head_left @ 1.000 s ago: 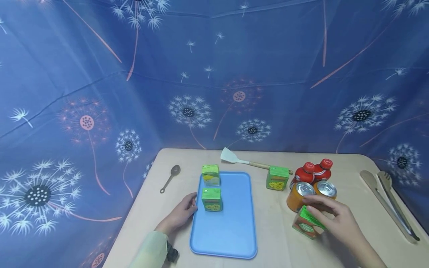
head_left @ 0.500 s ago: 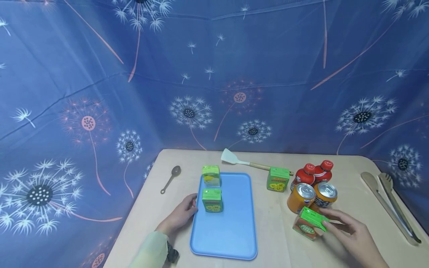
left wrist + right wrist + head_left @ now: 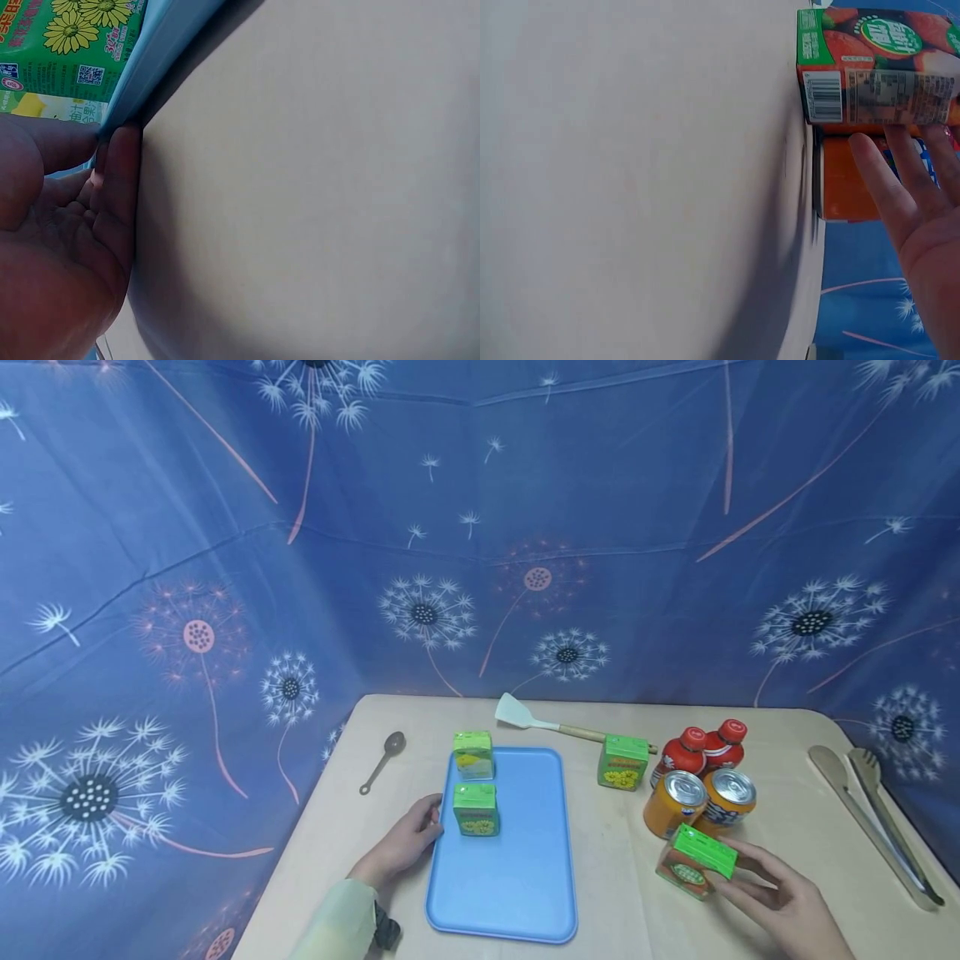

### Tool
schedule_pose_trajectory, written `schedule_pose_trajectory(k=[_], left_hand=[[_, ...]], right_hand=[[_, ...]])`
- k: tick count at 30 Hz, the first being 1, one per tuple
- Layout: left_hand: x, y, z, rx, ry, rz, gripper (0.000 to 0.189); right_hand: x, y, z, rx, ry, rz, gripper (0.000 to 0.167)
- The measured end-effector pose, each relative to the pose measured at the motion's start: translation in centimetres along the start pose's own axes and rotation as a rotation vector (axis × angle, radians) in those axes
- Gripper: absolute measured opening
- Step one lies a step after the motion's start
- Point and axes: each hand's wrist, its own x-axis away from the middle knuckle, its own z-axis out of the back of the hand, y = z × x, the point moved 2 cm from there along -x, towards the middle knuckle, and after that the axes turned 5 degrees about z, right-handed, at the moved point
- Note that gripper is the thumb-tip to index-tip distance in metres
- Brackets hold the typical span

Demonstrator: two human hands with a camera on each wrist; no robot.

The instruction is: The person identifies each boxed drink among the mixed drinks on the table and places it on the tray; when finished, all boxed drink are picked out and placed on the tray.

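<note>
In the head view, my left hand (image 3: 408, 837) pinches the left rim of a blue tray (image 3: 517, 893), as the left wrist view shows with thumb above and fingers outside. On the tray stand a green flower-print drink carton (image 3: 476, 812) and a yellow-green one (image 3: 473, 757). My right hand (image 3: 783, 902) is at the right side of a green-topped juice carton (image 3: 696, 860) with a red front. Its fingers (image 3: 885, 176) reach out fairly straight beside the carton in the right wrist view; the thumb is outside that view. The carton stands on the table.
Two orange cans (image 3: 675, 806) and two red-capped bottles (image 3: 682, 750) stand close behind the juice carton. Another green carton (image 3: 622, 763) stands beyond the tray's right side, near a white spatula (image 3: 517, 714). A small spoon (image 3: 382, 762) lies left; a wooden-ended spoon and fork (image 3: 870, 768) lie right.
My right hand has come down from over the juice carton and the cans to the carton's right side. The left hand and the tray have stayed in place.
</note>
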Motion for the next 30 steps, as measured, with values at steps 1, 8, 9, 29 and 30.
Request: schedule_pose_trajectory(k=[1,8,9,29,30], left_hand=[[0.0,0.0,0.0,0.003,-0.002,-0.001,0.057],[0.2,0.2,0.1,0.005,-0.003,-0.02,0.057],[0.2,0.2,0.2,0.006,-0.002,-0.022,0.057],[0.5,0.6,0.2,0.008,0.003,-0.017,0.056],[0.5,0.7,0.2,0.006,0.004,-0.014,0.056]], right_hand=[[0.0,0.0,-0.1,-0.001,0.014,-0.003,0.069],[0.2,-0.2,-0.7,-0.046,0.072,0.0,0.064],[0.2,-0.2,-0.8,-0.052,0.077,0.007,0.063],[0.4,-0.7,-1.3,-0.073,0.13,0.012,0.06],[0.4,-0.7,-1.3,-0.078,0.13,0.008,0.06]])
